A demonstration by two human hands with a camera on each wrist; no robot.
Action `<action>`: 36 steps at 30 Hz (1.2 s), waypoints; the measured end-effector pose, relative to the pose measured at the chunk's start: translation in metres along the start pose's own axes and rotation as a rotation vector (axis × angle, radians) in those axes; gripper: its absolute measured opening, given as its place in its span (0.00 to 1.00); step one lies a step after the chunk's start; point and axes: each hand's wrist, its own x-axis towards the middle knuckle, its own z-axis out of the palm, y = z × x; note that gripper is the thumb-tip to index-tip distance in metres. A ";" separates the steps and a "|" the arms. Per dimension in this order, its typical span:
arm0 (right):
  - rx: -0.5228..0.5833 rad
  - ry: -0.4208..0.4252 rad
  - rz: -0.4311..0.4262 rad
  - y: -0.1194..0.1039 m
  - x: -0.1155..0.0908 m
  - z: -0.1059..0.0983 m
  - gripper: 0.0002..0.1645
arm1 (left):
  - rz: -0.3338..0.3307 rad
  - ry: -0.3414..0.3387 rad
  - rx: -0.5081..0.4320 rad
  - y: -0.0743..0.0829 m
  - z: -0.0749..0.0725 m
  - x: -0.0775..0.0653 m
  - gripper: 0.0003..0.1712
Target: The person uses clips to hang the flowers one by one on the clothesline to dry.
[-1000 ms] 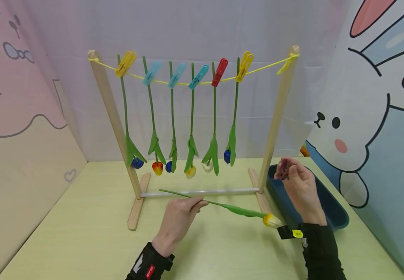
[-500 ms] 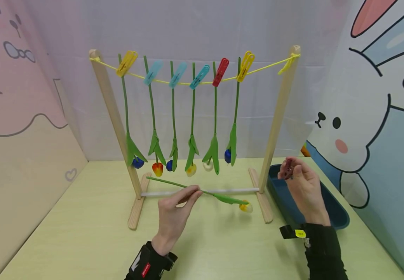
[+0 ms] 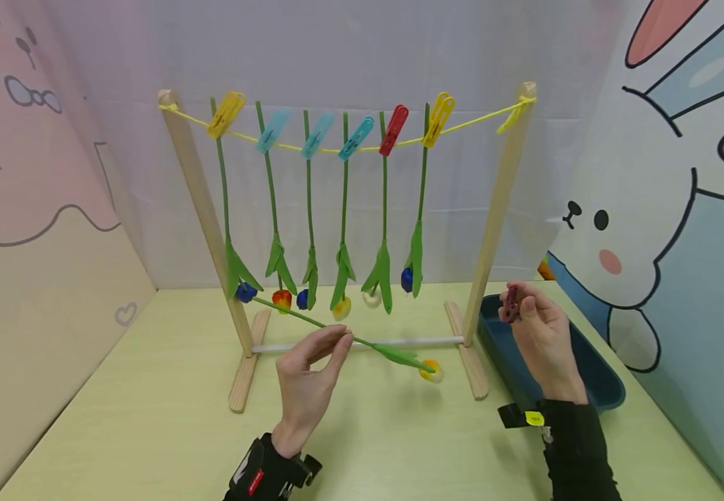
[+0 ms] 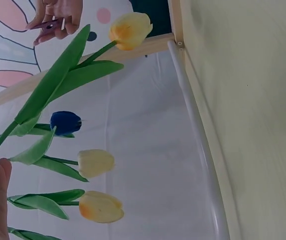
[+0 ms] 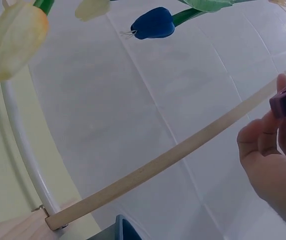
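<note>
My left hand (image 3: 310,379) pinches the green stem of an artificial tulip (image 3: 393,355) between thumb and fingertips, in front of the rack's lower bar. The tulip slants, its yellow-white bloom (image 4: 132,31) low at the right and the bare stem end up at the left. Over the blue bin my right hand (image 3: 544,341) pinches a dark red clothespin (image 3: 511,304), also visible in the right wrist view. Behind the hands, several tulips (image 3: 344,264) hang bloom-down from a yellow cord (image 3: 471,125), each held by a clothespin; the red clothespin (image 3: 393,130) is near the right end.
A wooden rack with two slanted posts (image 3: 501,216) and a white lower bar (image 3: 412,342) stands on the pale table (image 3: 149,417). The dark blue bin (image 3: 609,393) sits to the right of the rack. A white cloth hangs behind.
My left hand has moved a little left and up, taking the tulip leftward, with its stem end now higher. The right hand stays nearly in place with the clothespin.
</note>
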 end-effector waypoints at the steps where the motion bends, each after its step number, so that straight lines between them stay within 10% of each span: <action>1: 0.014 0.001 -0.005 0.000 0.000 0.000 0.19 | 0.004 -0.001 -0.009 0.001 0.000 0.000 0.13; 23: 0.009 0.088 -0.029 -0.002 0.011 0.004 0.20 | -0.109 -0.109 -0.198 0.021 0.034 0.019 0.15; 36: -0.275 0.099 -0.177 -0.054 0.087 0.016 0.15 | -0.085 -0.208 -0.219 0.033 0.080 0.070 0.15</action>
